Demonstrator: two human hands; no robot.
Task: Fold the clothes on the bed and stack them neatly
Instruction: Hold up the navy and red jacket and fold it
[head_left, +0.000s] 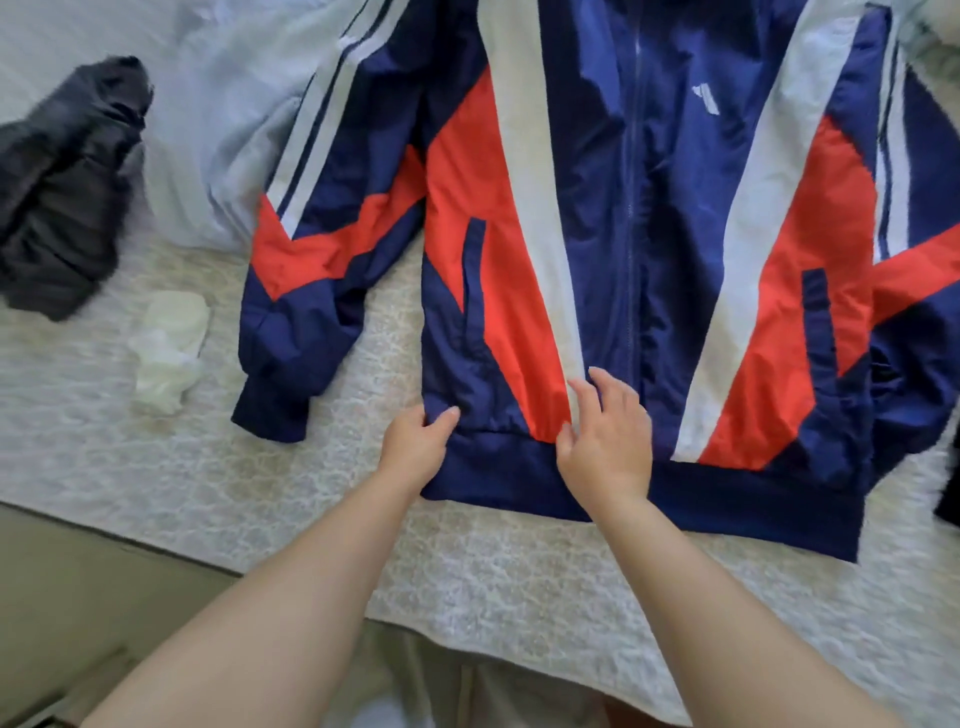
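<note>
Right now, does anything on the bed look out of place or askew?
Mostly the navy, red and white zip jacket: it lies at a slant, and its sleeve is bunched. A crumpled black garment and a small white cloth wad lie unfolded to the left.

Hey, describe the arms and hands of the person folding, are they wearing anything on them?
Both forearms are bare right down to the bottom edge of the picture, with no sleeves in view. The left hand and right hand wear no gloves, and no rings, watch or bracelets are visible. The fingernails look short and unpainted.
</note>
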